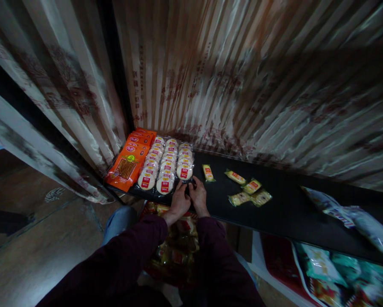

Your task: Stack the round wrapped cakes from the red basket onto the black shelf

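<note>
Three rows of round white packaged crackers with red labels (165, 184) lie overlapping on the black shelf (220, 198). My left hand (180, 199) and my right hand (197, 196) are side by side at the front end of the rightmost row. Their fingertips are by the lowest packet (184, 171), and it is too dark to tell whether they touch it or hold anything. Orange snack bags (127, 164) overlap to the left of the rows. To the right of my hands is a small yellow packet (208, 173).
Several small yellow packets (251, 186) and a crumpled plastic bag (367, 224) lie farther right on the shelf. Below are a box of gold-wrapped snacks (178, 256) and a red bin (282, 260) beside green bags. Striped plastic sheeting (242, 85) hangs behind.
</note>
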`<state>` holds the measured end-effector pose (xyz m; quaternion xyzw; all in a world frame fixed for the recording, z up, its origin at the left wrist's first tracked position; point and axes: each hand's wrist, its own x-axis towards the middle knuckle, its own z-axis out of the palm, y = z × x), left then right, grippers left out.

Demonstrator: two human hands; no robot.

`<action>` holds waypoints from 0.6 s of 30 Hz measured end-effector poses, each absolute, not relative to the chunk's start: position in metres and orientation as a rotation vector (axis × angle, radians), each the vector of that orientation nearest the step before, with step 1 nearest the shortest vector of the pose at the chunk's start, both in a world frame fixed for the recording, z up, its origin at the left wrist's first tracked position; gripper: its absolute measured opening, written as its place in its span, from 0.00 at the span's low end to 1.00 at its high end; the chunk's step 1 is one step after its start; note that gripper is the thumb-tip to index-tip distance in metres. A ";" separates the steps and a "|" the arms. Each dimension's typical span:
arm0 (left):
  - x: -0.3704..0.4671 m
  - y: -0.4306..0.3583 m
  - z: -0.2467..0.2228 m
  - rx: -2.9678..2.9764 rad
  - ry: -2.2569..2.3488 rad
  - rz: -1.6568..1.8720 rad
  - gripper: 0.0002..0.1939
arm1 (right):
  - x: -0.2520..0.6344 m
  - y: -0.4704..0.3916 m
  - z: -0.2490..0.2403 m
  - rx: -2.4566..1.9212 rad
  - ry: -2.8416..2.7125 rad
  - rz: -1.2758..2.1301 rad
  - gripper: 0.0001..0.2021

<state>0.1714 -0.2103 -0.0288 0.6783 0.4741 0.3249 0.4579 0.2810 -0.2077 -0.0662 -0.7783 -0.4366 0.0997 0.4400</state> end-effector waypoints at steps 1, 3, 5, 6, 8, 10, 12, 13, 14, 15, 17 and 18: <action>0.171 -0.212 -0.029 1.680 1.168 0.790 0.28 | 0.281 -0.209 -0.067 -1.922 -1.091 0.248 0.21; 0.170 -0.214 -0.028 1.704 1.167 0.772 0.27 | 0.281 -0.210 -0.069 -1.899 -1.110 0.247 0.20; 0.170 -0.215 -0.028 1.736 1.165 0.747 0.26 | 0.282 -0.211 -0.070 -1.881 -1.125 0.246 0.19; 0.169 -0.215 -0.028 1.752 1.163 0.730 0.26 | 0.282 -0.211 -0.069 -1.875 -1.129 0.248 0.19; 0.169 -0.216 -0.028 1.773 1.159 0.706 0.25 | 0.282 -0.212 -0.068 -1.870 -1.127 0.261 0.19; 0.167 -0.217 -0.030 1.784 1.150 0.705 0.26 | 0.280 -0.214 -0.065 -1.869 -1.114 0.268 0.19; 0.164 -0.219 -0.034 1.799 1.137 0.709 0.26 | 0.277 -0.219 -0.063 -1.864 -1.102 0.247 0.19; 0.162 -0.221 -0.035 1.815 1.130 0.703 0.26 | 0.275 -0.222 -0.062 -1.861 -1.086 0.225 0.19; 0.159 -0.223 -0.037 1.836 1.120 0.695 0.26 | 0.273 -0.226 -0.061 -1.856 -1.076 0.205 0.19; 0.157 -0.226 -0.038 1.862 1.106 0.687 0.25 | 0.271 -0.231 -0.061 -1.851 -1.068 0.190 0.18; 0.152 -0.233 -0.041 1.915 1.067 0.681 0.24 | 0.266 -0.242 -0.061 -1.844 -1.056 0.186 0.17; 0.150 -0.236 -0.041 1.937 1.047 0.685 0.24 | 0.263 -0.248 -0.061 -1.837 -1.053 0.201 0.17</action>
